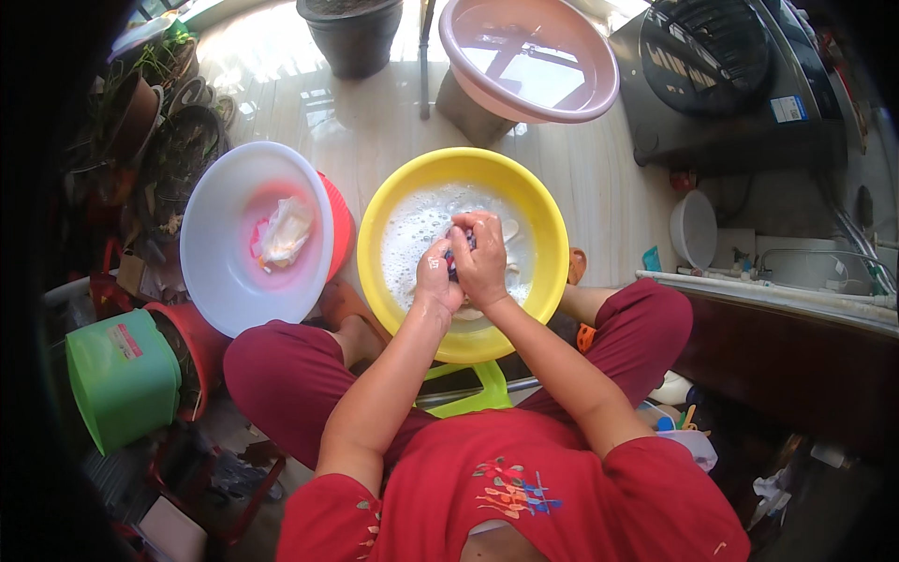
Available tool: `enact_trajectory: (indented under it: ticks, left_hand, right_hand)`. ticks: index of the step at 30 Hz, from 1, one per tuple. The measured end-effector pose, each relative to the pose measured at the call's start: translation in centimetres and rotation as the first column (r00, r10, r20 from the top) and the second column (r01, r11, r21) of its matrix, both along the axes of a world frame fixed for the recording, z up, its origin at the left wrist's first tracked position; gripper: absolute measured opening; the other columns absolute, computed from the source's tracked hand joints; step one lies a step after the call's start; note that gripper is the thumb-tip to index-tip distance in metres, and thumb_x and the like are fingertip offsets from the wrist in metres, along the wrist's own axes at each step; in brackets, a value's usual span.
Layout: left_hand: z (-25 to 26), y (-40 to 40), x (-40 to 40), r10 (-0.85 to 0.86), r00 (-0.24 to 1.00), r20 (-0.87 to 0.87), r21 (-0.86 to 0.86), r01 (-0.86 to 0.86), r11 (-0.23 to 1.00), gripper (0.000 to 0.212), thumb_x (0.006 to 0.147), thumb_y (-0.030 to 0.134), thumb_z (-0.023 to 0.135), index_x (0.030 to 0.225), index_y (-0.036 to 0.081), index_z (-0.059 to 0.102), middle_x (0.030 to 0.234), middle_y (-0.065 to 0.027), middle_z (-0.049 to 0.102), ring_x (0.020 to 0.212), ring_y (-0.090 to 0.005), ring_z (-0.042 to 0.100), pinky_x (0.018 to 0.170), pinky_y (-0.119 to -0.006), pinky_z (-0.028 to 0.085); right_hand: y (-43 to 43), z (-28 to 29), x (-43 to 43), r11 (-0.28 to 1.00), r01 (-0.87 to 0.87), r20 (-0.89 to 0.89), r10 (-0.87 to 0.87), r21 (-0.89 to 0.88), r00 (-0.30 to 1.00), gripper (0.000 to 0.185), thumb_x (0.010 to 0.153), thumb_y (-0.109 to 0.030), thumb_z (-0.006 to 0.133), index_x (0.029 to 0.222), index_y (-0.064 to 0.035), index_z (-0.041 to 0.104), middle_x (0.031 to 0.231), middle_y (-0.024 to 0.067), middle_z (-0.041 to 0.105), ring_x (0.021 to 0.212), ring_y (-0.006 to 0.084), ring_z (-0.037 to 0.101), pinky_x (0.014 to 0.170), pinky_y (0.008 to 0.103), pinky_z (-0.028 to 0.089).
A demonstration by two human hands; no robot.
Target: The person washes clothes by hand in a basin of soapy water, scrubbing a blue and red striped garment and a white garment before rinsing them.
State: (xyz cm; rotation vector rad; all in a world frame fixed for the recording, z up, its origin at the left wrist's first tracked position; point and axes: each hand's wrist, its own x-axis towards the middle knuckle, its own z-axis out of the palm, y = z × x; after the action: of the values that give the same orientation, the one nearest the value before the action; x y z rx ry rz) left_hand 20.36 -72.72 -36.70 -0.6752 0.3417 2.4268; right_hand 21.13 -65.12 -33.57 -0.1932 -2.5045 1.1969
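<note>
Between my knees stands a yellow plastic basin (548,211) with foamy, soapy water (407,232) in it. Over the water my left hand (437,277) and my right hand (481,256) are pressed together, both wet. A small dark patterned cloth (451,261) is squeezed between them; only bits of it show, with red and blue spots. Pale items, perhaps cloth, lie partly under the water (511,228) by my right hand. Foam and my hands hide most of what is in the basin.
Left of the yellow basin, a white basin (211,232) holds crumpled pale cloth (286,232) and rests on a red bucket (340,225). Ahead, a pink basin of water (456,42) sits on a block (467,109). A washing machine (667,133) and a sink (808,267) stand at right, potted plants (182,154) at left.
</note>
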Motion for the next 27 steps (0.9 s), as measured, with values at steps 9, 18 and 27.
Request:
enact_trajectory:
  ticks: [9, 18, 27]
  left_hand:
    - [-1.4, -0.9, -1.2, 0.036, 0.999, 0.018, -0.094, -0.034, 0.995, 0.028, 0.090, 0.032, 0.045, 0.097, 0.006, 0.054, 0.080, -0.0078, 0.056, 0.069, -0.0159, 0.055, 0.065, -0.030, 0.049]
    - [2.2, 0.1, 0.2, 0.044, 0.999, 0.028, -0.168, -0.038, 0.985, 0.025, 0.090, 0.032, 0.045, 0.090, 0.008, 0.054, 0.082, -0.0046, 0.057, 0.072, -0.0139, 0.055, 0.067, -0.027, 0.046]
    - [1.9, 1.0, 1.3, -0.019, 0.999, 0.034, -0.193, 0.026, 0.981, 0.031, 0.094, 0.027, 0.036, 0.110, 0.006, 0.050, 0.104, -0.0106, 0.057, 0.094, -0.0207, 0.057, 0.083, -0.035, 0.047]
  right_hand:
    - [-3.9, 1.2, 4.4, 0.943, -0.042, 0.075, 0.070, -0.330, 0.995, 0.023, 0.083, -0.011, 0.055, 0.102, 0.0000, 0.057, 0.117, 0.0168, 0.049, 0.117, 0.0282, 0.042, 0.098, 0.0362, 0.031]
    - [-1.1, -2.1, 1.9, 0.933, 0.049, 0.140, 0.002, -0.357, 0.990, 0.027, 0.081, -0.017, 0.052, 0.103, -0.0010, 0.055, 0.123, 0.0186, 0.045, 0.117, 0.0347, 0.038, 0.100, 0.0412, 0.027]
    - [1.2, -1.5, -0.4, 0.959, 0.183, 0.076, -0.170, -0.217, 0.982, 0.025, 0.079, -0.013, 0.054, 0.100, -0.0008, 0.057, 0.120, 0.0182, 0.050, 0.113, 0.0334, 0.045, 0.099, 0.0380, 0.032]
